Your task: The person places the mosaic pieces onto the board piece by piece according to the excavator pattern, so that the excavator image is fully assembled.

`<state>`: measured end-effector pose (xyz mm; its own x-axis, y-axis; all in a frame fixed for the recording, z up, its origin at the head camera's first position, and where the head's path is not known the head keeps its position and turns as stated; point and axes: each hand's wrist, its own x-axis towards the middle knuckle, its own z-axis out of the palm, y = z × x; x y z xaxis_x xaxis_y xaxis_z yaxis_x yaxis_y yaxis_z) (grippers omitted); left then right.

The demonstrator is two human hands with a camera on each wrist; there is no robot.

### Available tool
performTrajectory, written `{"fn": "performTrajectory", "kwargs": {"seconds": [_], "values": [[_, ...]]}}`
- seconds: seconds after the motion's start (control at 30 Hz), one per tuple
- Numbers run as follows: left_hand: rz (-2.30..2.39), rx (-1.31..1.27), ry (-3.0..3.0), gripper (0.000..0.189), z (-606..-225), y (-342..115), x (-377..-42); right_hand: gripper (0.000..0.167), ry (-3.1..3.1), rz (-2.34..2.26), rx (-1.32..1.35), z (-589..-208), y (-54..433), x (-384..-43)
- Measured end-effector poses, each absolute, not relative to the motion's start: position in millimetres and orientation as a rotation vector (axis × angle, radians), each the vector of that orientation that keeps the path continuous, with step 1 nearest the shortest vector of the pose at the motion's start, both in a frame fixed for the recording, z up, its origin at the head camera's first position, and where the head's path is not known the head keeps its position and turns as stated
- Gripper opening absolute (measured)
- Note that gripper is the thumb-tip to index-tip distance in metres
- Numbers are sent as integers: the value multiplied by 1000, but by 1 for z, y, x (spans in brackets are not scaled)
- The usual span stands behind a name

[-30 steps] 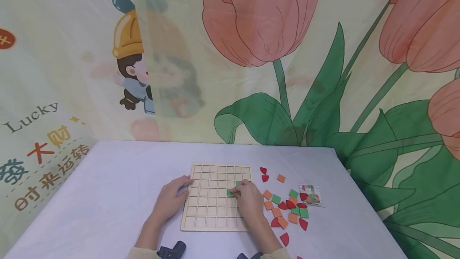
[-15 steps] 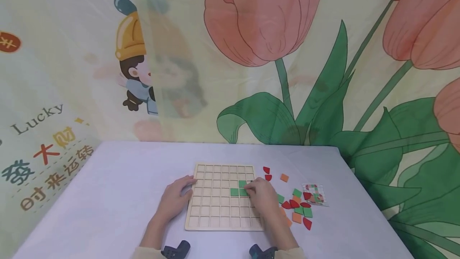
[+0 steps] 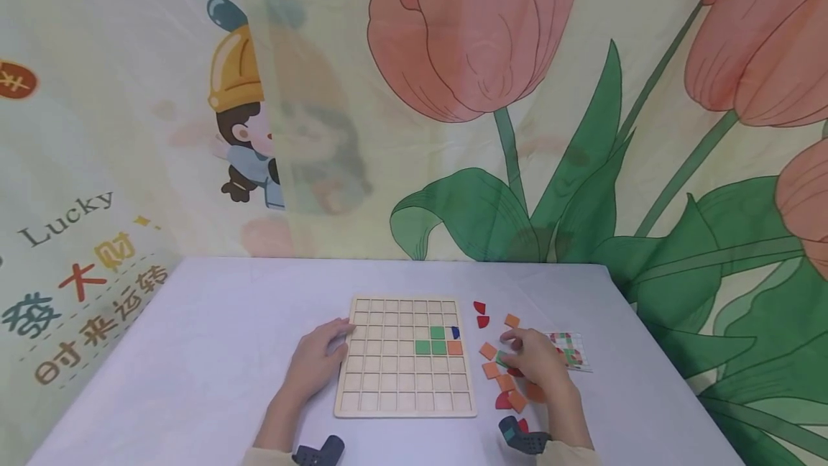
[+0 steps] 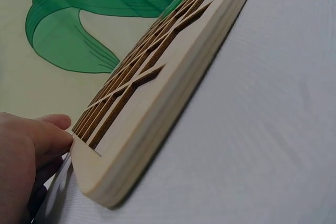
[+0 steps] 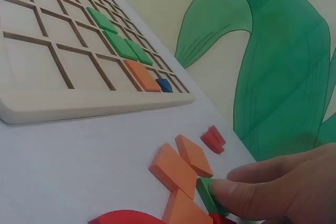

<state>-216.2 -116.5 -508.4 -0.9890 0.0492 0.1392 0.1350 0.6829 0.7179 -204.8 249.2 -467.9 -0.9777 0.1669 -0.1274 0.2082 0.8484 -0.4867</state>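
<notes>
A wooden grid board lies on the table, and my left hand rests its fingertips on the left edge. In the left wrist view, that hand touches the board near a corner. Three green tiles, an orange tile and a small dark blue piece sit in its cells. To the right of the board, my right hand is over the loose pieces. Its thumb and fingers pinch a green tile, which is tilted beside orange tiles.
Loose orange tiles and red pieces are scattered right of the board, some under the right hand. A patterned card lies behind that hand, partly covered. A printed curtain hangs behind the table.
My right hand has left the board and moved right to the loose pieces. An orange tile and the blue piece now show plainly in the board's right column. The left hand stays put.
</notes>
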Motion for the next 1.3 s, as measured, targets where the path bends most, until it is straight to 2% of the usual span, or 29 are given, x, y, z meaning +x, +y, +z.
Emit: {"fn": "performTrajectory", "kwargs": {"seconds": [0.27, 0.43, 0.7, 0.87, 1.13, 1.3], "values": [[-1178, -172, -2781, 36, -509, -116, -216, 21, 2968, -807, 314, -472, 245, -206], [-1189, -179, -2792, 36, -510, -114, -216, 26, 2963, -821, 314, -469, 253, -200], [-1187, -197, -2795, 36, -508, -115, -219, 50, 2876, -822, 206, -430, 281, -183], [-1186, -175, -2800, 36, -508, -119, -220, 70, 2875, -734, 80, -420, 292, -175], [-1205, -188, -2806, 38, -506, -120, -221, 109, 2795, -436, 33, -445, 309, -129], [-1197, -210, -2814, 38, -505, -120, -219, 117, 2802, -406, 29, -463, 304, -111]]}}
